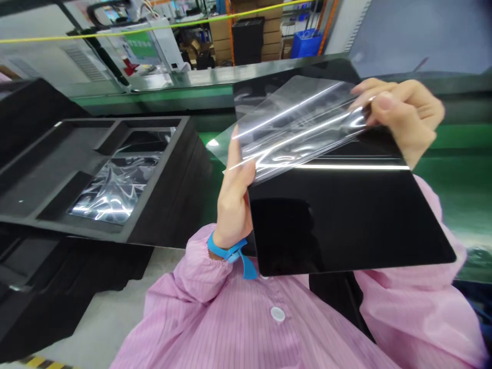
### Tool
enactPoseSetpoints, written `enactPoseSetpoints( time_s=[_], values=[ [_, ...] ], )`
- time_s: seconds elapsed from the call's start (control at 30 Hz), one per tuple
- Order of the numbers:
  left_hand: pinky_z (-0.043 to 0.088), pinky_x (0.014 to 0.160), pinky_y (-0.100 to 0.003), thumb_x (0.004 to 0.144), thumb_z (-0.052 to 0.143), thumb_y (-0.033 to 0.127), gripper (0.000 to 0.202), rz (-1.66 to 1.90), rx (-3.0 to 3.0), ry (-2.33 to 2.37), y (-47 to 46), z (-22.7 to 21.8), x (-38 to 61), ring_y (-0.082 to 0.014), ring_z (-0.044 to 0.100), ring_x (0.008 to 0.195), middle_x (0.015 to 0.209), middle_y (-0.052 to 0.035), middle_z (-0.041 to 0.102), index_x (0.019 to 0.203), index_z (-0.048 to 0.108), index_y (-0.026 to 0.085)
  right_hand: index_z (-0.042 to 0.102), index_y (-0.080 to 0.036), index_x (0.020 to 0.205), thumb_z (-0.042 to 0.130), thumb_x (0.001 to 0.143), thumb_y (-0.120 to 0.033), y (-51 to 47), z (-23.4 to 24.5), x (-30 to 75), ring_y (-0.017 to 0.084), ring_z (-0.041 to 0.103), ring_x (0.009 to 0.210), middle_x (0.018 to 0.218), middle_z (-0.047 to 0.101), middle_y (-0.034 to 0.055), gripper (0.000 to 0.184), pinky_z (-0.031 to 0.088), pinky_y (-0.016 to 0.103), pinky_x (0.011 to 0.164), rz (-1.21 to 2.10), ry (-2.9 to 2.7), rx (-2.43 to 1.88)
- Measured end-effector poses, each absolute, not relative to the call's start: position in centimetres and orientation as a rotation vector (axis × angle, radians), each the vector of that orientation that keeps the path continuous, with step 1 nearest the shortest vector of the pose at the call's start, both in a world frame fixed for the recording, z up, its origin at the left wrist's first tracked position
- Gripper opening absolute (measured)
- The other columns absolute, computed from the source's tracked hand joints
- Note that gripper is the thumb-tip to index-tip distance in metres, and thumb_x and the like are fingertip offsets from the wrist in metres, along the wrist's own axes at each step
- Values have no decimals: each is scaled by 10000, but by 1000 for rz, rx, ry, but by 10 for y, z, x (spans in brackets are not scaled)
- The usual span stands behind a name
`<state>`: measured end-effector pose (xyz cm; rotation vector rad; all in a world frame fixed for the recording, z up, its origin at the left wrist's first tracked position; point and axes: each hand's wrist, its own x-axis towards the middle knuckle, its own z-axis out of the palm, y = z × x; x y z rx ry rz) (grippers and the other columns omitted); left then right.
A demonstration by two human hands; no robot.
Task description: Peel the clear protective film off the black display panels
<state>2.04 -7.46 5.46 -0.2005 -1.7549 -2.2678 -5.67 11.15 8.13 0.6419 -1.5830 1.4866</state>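
A glossy black flat panel [346, 220] is tilted up in front of my chest. My left hand [234, 197] grips its left edge, thumb on the front near a clear plastic film [295, 128]. That film lies folded and creased over the upper part of the panel, its lower part bare and shiny. Between thumb and fingers, my right hand [403, 107] pinches the film's right end at the panel's upper right. Behind the panel's top stands another dark flat surface [261, 87], partly hidden. A blue wrist strap [226, 251] circles my left wrist.
At left, a black foam tray [161, 189] with compartments holds a plastic-wrapped item [119, 184]. More black foam lies below it. A green workbench [457, 179] runs behind the panel. A yellow cord [200, 21] crosses above, before shelves with boxes and a blue bin [306, 43].
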Motion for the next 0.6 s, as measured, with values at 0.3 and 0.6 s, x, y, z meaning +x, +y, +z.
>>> enactPoseSetpoints(
  time_s=[0.3, 0.6],
  values=[
    [242, 1177, -355, 930, 439, 273, 408, -2372, -323, -1635, -74, 59, 23, -176, 236, 1440, 1489, 132, 395, 1330, 481, 341, 407, -238, 602, 435, 879, -413, 117, 76, -53, 223, 602, 783, 622, 485, 29, 329, 436, 502, 877, 1122, -1786, 555],
    [271, 1167, -444, 799, 568, 192, 516, -2727, 68, -1577, -93, 68, 25, -231, 406, 1359, 1363, 109, 548, 1297, 545, 323, 661, -292, 901, 492, 841, -635, 114, 57, -27, 324, 577, 1069, 1042, 632, 137, 387, 445, 549, 798, 885, -2264, 336]
  ],
)
